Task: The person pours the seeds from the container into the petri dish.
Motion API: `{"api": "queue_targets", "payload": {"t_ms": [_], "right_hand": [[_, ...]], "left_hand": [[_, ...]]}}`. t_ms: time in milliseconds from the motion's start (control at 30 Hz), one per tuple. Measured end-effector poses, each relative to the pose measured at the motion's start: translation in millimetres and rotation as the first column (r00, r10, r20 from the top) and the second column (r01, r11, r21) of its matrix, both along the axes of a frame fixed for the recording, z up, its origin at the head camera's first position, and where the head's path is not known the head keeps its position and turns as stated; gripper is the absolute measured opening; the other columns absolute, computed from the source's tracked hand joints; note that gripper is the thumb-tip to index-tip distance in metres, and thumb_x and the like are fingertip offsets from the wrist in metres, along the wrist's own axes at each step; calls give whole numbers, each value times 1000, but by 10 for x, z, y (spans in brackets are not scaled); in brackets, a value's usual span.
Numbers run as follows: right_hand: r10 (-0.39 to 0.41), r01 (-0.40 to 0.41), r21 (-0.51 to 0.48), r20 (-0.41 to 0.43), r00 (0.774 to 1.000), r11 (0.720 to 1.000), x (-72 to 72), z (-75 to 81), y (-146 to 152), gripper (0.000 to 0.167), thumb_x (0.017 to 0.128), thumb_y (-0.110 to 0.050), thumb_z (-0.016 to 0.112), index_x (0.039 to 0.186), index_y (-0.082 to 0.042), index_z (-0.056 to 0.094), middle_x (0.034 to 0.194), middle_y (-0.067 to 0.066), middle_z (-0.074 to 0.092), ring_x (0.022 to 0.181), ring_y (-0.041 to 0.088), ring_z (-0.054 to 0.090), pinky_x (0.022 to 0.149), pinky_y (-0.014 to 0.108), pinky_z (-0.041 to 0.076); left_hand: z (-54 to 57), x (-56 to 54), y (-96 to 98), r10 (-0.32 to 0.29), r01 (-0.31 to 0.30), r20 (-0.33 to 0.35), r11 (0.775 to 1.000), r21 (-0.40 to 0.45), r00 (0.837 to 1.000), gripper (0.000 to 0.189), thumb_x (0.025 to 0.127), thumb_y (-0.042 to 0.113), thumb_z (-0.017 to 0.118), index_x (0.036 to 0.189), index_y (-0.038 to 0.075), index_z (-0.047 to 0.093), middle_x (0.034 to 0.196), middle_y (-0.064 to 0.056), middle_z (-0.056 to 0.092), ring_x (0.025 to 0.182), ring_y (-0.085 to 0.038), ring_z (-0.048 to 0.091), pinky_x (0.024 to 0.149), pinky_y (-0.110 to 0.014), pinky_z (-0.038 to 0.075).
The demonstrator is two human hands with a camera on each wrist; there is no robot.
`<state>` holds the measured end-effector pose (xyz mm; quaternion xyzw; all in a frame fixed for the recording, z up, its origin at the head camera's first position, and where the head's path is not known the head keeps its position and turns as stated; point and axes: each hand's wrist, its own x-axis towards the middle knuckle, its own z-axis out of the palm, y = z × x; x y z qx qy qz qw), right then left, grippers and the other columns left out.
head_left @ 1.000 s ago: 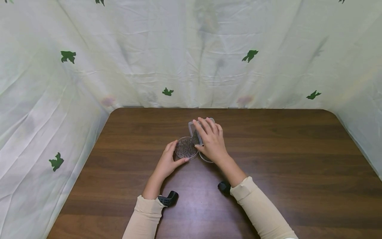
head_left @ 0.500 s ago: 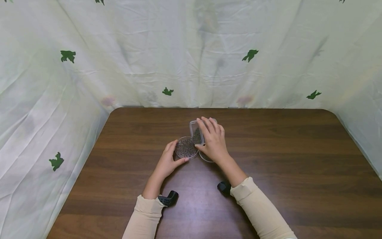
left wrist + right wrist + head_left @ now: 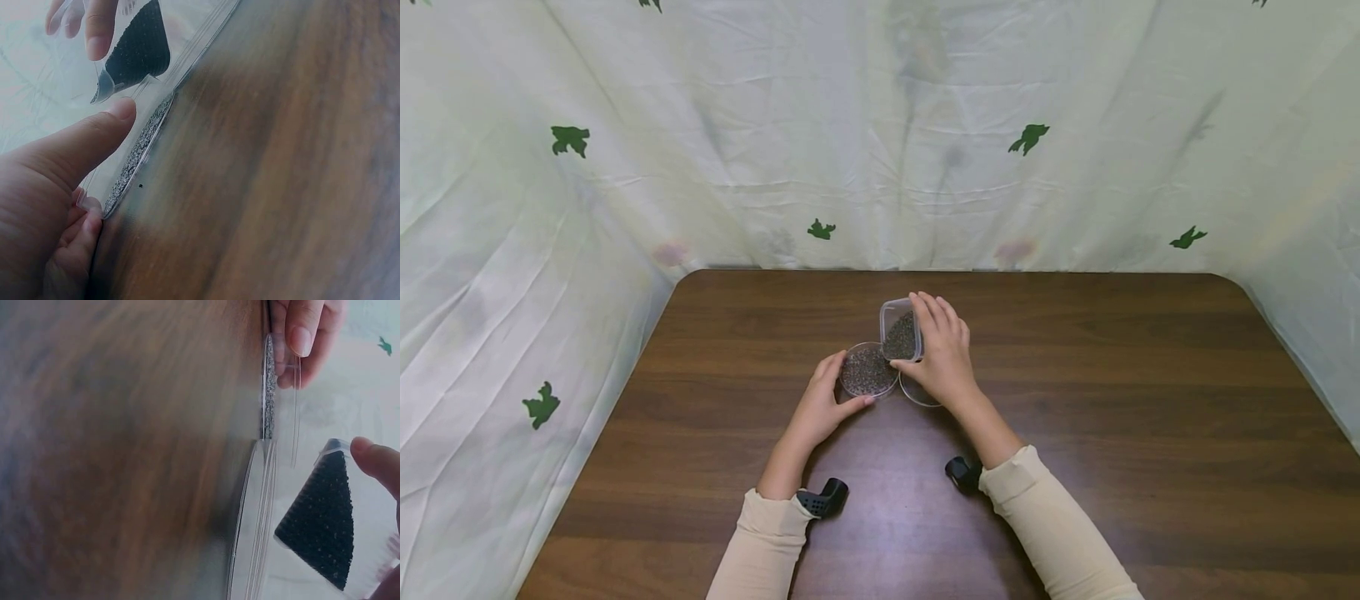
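My left hand (image 3: 815, 412) holds a round, clear petri dish (image 3: 286, 400) on the table between thumb and fingers. A layer of dark grains (image 3: 867, 372) covers the dish's bottom. Thumb and fingers of my right hand (image 3: 946, 364) grip a small clear plastic container (image 3: 892, 308) by its sides. That container hangs above the dish's right edge, tilted, with dark granules (image 3: 322, 519) heaped toward one corner. In the head view its lower left corner overlaps the dish's rim. Partly hidden under my right hand, another clear round dish or lid (image 3: 920, 395) lies beside the first.
The brown wooden table (image 3: 1112, 400) spreads out on both sides. White curtains (image 3: 760, 125) with green leaf-like patches enclose its back and sides. One stray dark grain (image 3: 140, 185) lies by the petri dish.
My right hand has shifted slightly right and turned the container more upright, so more of its inside and granules show. The left hand and petri dish have stayed in place.
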<state>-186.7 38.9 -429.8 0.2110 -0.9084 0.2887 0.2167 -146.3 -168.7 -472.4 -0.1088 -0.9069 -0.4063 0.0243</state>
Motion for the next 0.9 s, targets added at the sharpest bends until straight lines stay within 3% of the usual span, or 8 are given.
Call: {"api": "queue_targets", "payload": {"t_ms": [467,733,900], "right_hand": [[2,3,-148,32,999,989,2,-29,19,104,56,-29,86,140,-13,28,138,10,34,127,27,25,98,50,21],[-5,11,-233,26,1000,972,5,-21,30,100,55,-29,86,137,-6,32,136,11,36,124,29,28,95,50,26],[1,7,-270,28,1000,963,4,-26,41,102,55,-30,86,137,-4,31,135,11,37,123,28,29,100,45,22]], "left_hand": [[-13,1,5,5,-5,-23,1000,-6,1000,84,73,28,75,135,-7,31,133,-24,35,122,-35,34,100,-45,27],[19,17,6,1,-1,-25,1000,-9,1000,85,73,29,75,135,-7,30,133,-24,34,122,-35,34,99,-46,27],[20,23,3,-3,3,-28,1000,-12,1000,84,73,30,75,135,-8,31,133,-24,34,121,-36,34,98,-47,28]]}}
